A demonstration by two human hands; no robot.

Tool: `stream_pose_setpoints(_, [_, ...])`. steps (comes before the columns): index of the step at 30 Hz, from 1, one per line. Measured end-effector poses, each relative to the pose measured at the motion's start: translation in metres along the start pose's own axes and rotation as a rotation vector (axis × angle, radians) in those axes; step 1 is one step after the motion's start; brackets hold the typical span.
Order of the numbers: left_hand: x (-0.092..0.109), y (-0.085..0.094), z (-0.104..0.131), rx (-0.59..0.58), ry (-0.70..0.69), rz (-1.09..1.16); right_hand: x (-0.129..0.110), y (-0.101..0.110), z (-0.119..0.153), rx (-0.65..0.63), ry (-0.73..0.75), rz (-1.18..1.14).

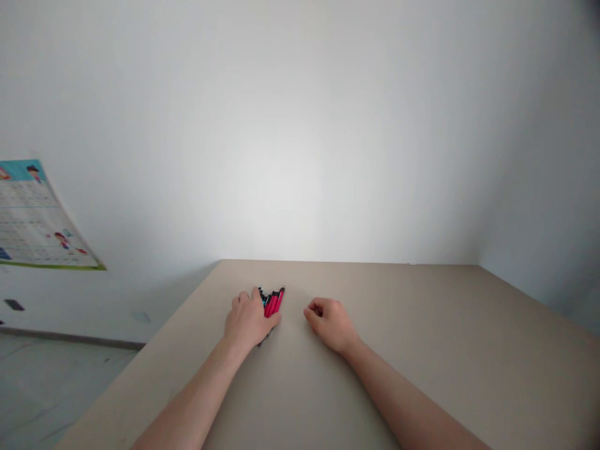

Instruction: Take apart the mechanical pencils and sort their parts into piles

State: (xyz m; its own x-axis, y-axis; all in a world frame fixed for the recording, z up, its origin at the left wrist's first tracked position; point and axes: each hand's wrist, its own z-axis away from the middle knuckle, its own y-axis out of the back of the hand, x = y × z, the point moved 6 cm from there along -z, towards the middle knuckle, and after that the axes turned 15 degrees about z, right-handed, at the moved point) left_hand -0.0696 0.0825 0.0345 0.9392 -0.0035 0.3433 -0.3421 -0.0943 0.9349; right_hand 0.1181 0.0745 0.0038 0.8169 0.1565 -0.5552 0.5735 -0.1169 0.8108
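Observation:
On the table, a bunch of pens [274,304] lies fanned out at the far end. Several are red with black ends, and others beside them look black or teal. My left hand [248,317] rests over the bunch, its fingers on the left side and its thumb across the lower right, gripping it. Part of the pens is hidden under the palm; dark tips show below the thumb. A short way to the right, my right hand [332,322] rests on the table with its fingers curled in toward the thumb. Nothing shows in it.
The beige table [422,337] meets a white wall [300,156] at its back edge and another wall at the right. A poster [42,215] hangs on the wall at the left. Beyond the table's left edge lies a pale floor [47,387].

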Motion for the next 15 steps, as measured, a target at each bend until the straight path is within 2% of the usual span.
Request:
stream_pose_setpoints(6, [0.001, -0.019, 0.009, -0.091, -0.049, -0.046, -0.001, -0.001, 0.000, -0.009, -0.002, 0.005])
stream_pose_setpoints(9, [0.003, -0.028, 0.010, -0.071, -0.075, -0.111, -0.002, 0.000, 0.001, -0.012, 0.003, -0.008])
stream_pose_setpoints(12, [0.001, -0.029, 0.006, -0.023, -0.078, -0.150, -0.002, 0.001, 0.001, -0.021, 0.005, -0.022])
stream_pose_setpoints(15, [-0.001, -0.025, 0.000, -0.022, -0.094, -0.158, -0.001, 0.001, 0.001, -0.028, 0.007, -0.027])
